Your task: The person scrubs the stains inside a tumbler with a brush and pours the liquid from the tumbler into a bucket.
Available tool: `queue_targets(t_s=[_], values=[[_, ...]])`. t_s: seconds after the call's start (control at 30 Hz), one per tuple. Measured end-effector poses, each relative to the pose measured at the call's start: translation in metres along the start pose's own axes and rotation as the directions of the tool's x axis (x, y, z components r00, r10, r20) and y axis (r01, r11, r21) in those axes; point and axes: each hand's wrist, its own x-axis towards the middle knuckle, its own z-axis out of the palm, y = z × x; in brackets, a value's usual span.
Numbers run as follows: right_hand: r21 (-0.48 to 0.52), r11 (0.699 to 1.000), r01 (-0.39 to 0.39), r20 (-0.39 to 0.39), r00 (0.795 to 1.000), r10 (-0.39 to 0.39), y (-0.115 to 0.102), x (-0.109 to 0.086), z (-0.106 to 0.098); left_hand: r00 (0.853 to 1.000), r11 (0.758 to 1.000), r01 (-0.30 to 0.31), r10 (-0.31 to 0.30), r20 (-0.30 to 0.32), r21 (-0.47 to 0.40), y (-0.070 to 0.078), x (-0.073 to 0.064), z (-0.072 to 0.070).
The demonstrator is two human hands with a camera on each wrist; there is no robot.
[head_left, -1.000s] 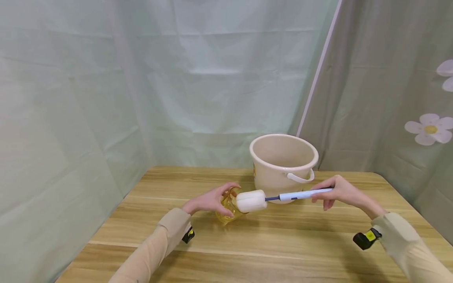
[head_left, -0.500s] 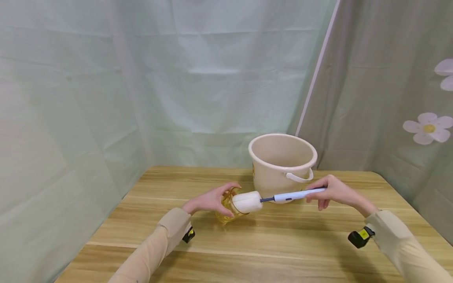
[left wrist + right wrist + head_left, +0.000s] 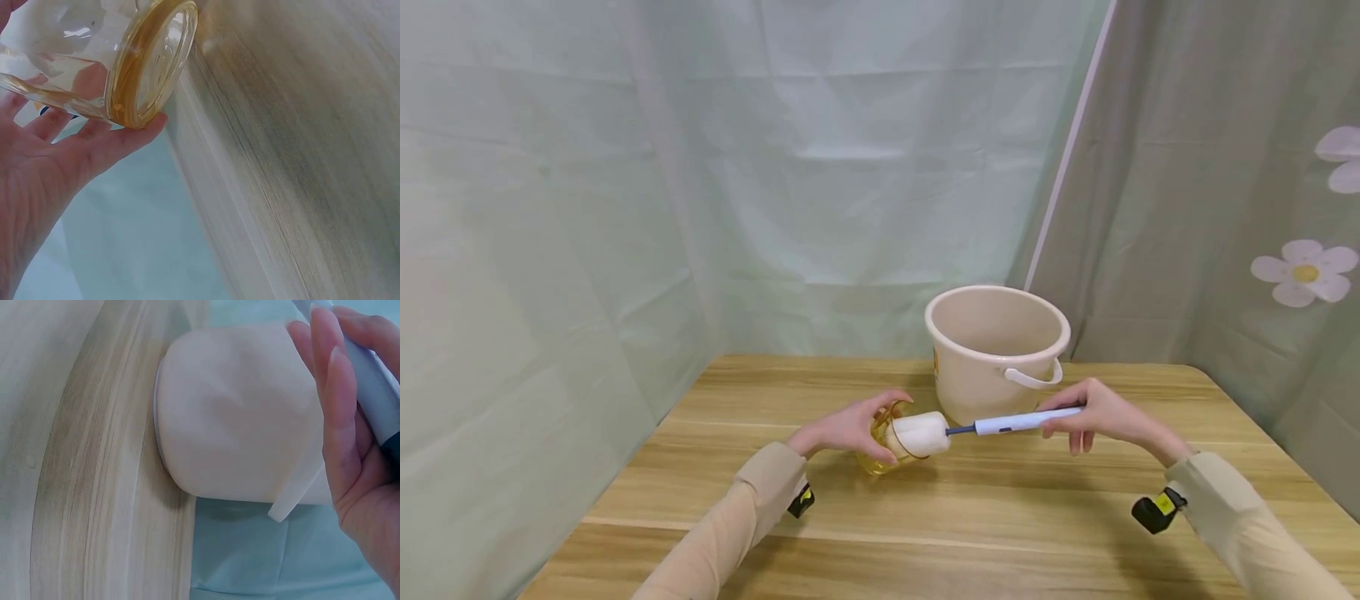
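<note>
My left hand [image 3: 853, 429] grips an amber glass cup [image 3: 874, 461], which lies tilted with its mouth toward the right. In the left wrist view the thick base of the glass cup [image 3: 134, 75] shows, with fingers along its side. A sponge cup brush [image 3: 1011, 422] is in my right hand [image 3: 1101, 417], pinched by its pale blue handle. Its white sponge head [image 3: 925, 432] sits partly inside the cup's mouth. In the right wrist view, the brush handle [image 3: 372, 387] passes between thumb and fingers of the right hand [image 3: 350, 437].
Behind the brush a beige bucket [image 3: 955, 379] stands upright on the wooden table [image 3: 940, 533], its white handle hanging down at the front. Pale green curtains [image 3: 865, 183] surround the table's back and sides.
My right hand has moved left with the brush, and its sponge head has gone from the cup's mouth to partly inside. The left hand and cup stay nearly in place.
</note>
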Motion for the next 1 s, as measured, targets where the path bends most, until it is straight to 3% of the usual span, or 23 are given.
queue_targets(t_s=[0.17, 0.4, 1.0], values=[[-0.006, 1.0, 0.014, 0.007, 1.0, -0.014, -0.004, 0.002, 0.004, 1.0, 1.0, 0.026, -0.025, 0.006, -0.01, 0.0, 0.001, 0.002], [-0.038, 0.999, 0.024, 0.0, 1.0, -0.024, -0.01, 0.005, 0.008, 1.0, 1.0, -0.016, 0.016, -0.004, -0.004, 0.001, 0.005, 0.003], [-0.071, 0.997, 0.021, -0.001, 1.0, -0.021, -0.005, 0.011, 0.01, 1.0, 0.998, -0.015, 0.014, 0.017, 0.056, -0.001, 0.007, 0.001]])
